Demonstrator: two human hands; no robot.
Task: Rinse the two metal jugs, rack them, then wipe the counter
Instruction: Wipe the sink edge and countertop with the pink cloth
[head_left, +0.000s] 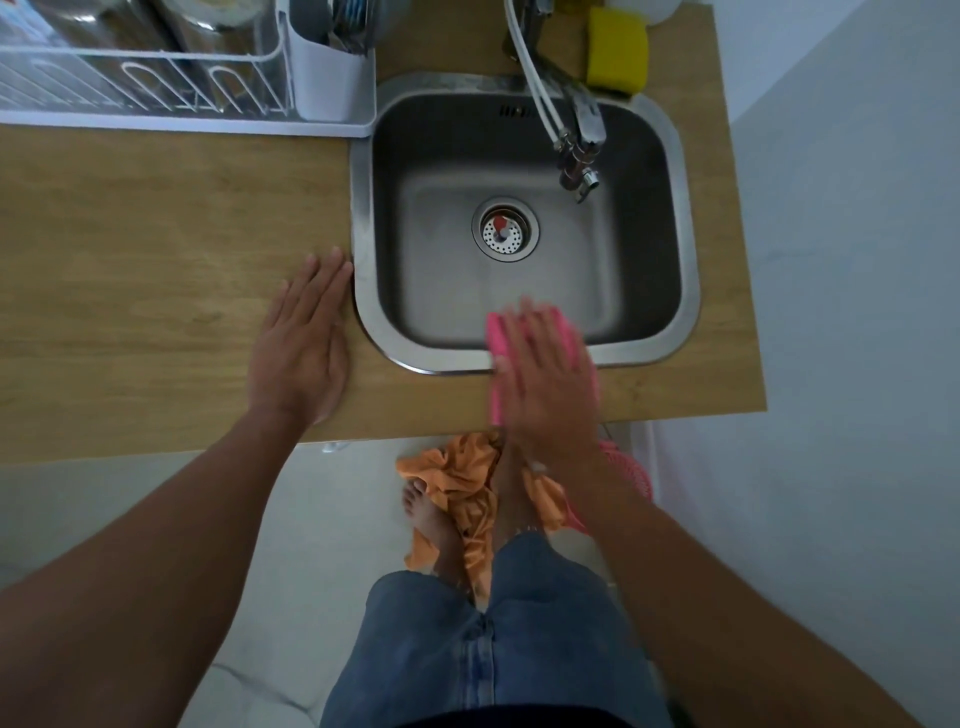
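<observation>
My right hand (545, 384) presses flat on a pink cloth (494, 332) that lies over the sink's front rim and the counter's near strip; the hand is blurred. My left hand (301, 338) rests flat, fingers apart, on the wooden counter (156, 249) just left of the steel sink (519, 358). Two metal jugs (156, 31) stand in the white wire dish rack (156, 98) at the back left, only partly in view.
A white cutlery holder (327, 78) stands at the rack's right end. The tap (576, 135) with white hoses hangs over the sink's back right. A yellow sponge (618, 47) lies behind the sink. An orange cloth (457, 488) lies on the floor by my feet.
</observation>
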